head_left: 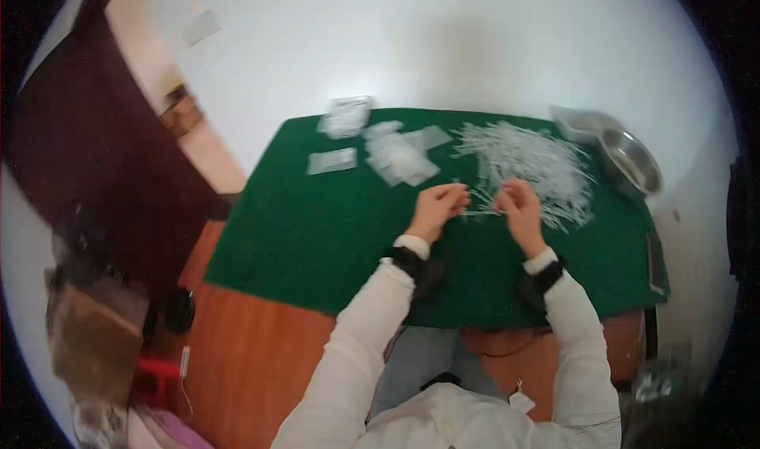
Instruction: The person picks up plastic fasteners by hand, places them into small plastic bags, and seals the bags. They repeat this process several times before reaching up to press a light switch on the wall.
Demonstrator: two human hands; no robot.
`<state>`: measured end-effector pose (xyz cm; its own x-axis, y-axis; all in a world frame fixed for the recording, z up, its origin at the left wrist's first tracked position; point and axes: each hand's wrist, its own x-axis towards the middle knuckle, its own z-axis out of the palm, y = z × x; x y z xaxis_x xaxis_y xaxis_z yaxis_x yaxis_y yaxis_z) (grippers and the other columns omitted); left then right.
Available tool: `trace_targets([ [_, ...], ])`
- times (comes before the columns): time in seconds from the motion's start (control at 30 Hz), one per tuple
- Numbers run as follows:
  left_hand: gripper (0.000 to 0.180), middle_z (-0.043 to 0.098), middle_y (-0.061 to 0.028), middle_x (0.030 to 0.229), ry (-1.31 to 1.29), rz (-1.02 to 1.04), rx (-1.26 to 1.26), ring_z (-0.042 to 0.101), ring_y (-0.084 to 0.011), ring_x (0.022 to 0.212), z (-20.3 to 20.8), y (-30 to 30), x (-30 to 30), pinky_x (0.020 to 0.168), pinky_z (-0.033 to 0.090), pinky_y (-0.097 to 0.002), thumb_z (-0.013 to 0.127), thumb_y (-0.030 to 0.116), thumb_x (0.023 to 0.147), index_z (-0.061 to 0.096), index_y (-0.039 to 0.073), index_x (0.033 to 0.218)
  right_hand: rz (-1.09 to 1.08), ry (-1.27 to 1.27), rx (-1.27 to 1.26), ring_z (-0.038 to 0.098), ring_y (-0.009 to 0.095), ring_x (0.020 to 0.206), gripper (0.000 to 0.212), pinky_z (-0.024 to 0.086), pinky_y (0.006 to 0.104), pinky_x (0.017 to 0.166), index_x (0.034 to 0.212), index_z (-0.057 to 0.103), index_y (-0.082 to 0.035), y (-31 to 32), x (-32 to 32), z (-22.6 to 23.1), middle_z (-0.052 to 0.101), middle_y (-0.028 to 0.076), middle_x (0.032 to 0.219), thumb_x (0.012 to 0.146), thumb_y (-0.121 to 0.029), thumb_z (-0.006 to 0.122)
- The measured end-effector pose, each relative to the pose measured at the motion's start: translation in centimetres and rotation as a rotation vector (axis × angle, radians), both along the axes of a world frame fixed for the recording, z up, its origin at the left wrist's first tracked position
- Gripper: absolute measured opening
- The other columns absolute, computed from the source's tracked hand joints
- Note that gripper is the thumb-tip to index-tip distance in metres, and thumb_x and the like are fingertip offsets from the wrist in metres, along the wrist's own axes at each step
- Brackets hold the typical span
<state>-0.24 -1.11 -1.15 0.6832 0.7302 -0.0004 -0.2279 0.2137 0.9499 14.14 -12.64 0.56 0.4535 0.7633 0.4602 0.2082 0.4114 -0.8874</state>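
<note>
Sticks (pixel 538 162), thin, white, plastic-looking, were heaped at one o'clock from the right hand (pixel 520 207). Its fingers and those of the left hand (pixel 435 210) were curled; any grasp could not be told. Picking-out was seemingly underway; fine pinching was probably needed.

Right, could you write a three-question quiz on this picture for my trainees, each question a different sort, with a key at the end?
1. Multiple choice: what colour is the table cover?
A) red
B) green
C) yellow

2. True or false: the metal bowl is to the right of the pile of thin white sticks.

3. Short answer: which of the person's hands is nearer the pale packets?

Key:
1. B, green.
2. True; the bowl is by the far right corner.
3. The left hand; the right hand is over by the sticks.
</note>
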Motion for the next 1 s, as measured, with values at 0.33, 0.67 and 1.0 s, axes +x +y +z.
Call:
trace_targets([
  [0.33, 0.029, 0.059, -0.0080, 0.096, -0.072, -0.091, -0.032, 0.058, -0.0173, 0.087, 0.3, -0.9, 0.5, 0.077, 0.048, -0.0299, 0.054, 0.021, 0.086, 0.054, -0.001, 0.104, 0.059, 0.440, 0.055, 0.059, 0.013, 0.068, 0.004, 0.049, 0.0253, 0.064, 0.082, 0.051, -0.004, -0.8, 1.6, -0.2, 0.057, 0.004, 0.075, 0.082, -0.006, 0.055],
  [0.67, 0.023, 0.059, -0.0106, 0.098, -0.210, -0.081, 0.030, 0.057, -0.0208, 0.092, 0.2, -1.0, 0.2, 0.082, 0.047, -0.0322, 0.051, 0.013, 0.087, 0.054, -0.003, 0.102, 0.298, 0.668, -0.170, 0.061, 0.017, 0.072, 0.009, 0.051, 0.0276, 0.064, 0.084, 0.052, -0.004, -0.8, -0.4, 0.1, 0.059, 0.007, 0.079, 0.082, -0.011, 0.057],
  [1.0, 0.021, 0.059, -0.0133, 0.098, -0.272, -0.065, 0.069, 0.058, -0.0194, 0.089, 0.9, -1.7, 0.6, 0.080, 0.048, -0.0298, 0.051, 0.009, 0.086, 0.055, -0.007, 0.100, 0.330, 0.691, -0.280, 0.061, 0.016, 0.068, 0.013, 0.050, 0.0263, 0.059, 0.087, 0.052, -0.004, -0.7, -1.1, 0.1, 0.060, 0.006, 0.079, 0.080, -0.013, 0.059],
])
